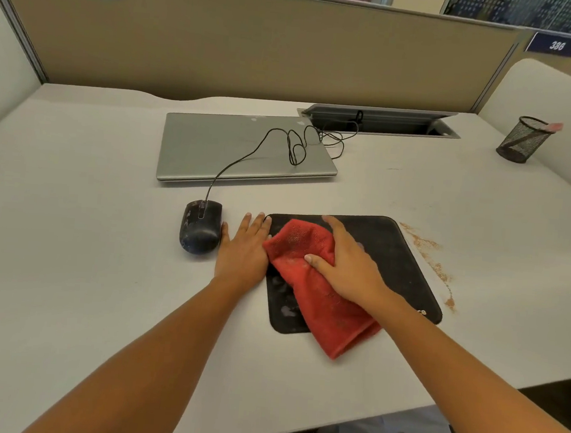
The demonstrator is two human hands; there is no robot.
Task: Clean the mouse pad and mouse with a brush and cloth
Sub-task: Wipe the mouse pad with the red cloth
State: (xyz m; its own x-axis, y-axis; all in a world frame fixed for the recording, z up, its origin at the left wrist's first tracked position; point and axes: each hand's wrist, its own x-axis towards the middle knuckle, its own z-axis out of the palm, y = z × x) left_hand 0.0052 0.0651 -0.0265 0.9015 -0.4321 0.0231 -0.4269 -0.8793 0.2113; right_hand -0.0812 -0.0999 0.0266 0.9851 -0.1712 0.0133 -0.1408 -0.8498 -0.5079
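A black mouse pad lies on the white desk, with pale smudges near its left front corner. A red cloth is spread across the pad and hangs over its front edge. My right hand lies flat on the cloth, fingers straight, pressing it onto the pad. My left hand rests flat on the desk beside the pad's left edge, its fingertips touching the pad's corner. A dusty black wired mouse sits just left of my left hand. No brush is in view.
A shut silver laptop lies behind the mouse, with the mouse cable looped over it into a cable hatch. Brown dust is scattered right of the pad. A black mesh pen cup stands far right.
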